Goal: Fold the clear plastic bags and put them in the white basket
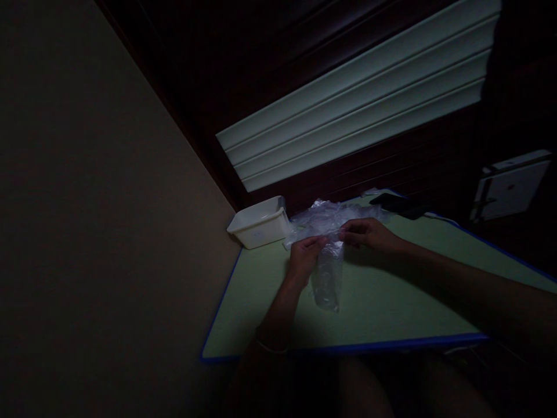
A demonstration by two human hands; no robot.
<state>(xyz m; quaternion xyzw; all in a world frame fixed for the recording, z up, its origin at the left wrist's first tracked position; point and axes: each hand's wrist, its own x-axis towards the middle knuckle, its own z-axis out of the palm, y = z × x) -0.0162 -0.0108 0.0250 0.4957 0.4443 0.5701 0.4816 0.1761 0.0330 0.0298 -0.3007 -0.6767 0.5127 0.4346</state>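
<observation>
Between my two hands hangs a clear plastic bag (328, 278), its lower end reaching down over the pale green tabletop (391, 296). My left hand (303, 258) pinches the bag's upper edge on the left side. On the other side, my right hand (363, 233) grips the same edge between thumb and fingers. Just behind the hands lies a heap of crinkled clear plastic bags (317, 215). The room is dim, so whether anything is inside the held bag is hard to make out.
A white plastic bin (261, 223) stands at the table's back left corner, by the wall. Toward the back right lies a dark flat object (398, 204) with a white cable (439, 218) beside it. A white box (511, 188) is farther right. Blue edging (374, 346) borders the table.
</observation>
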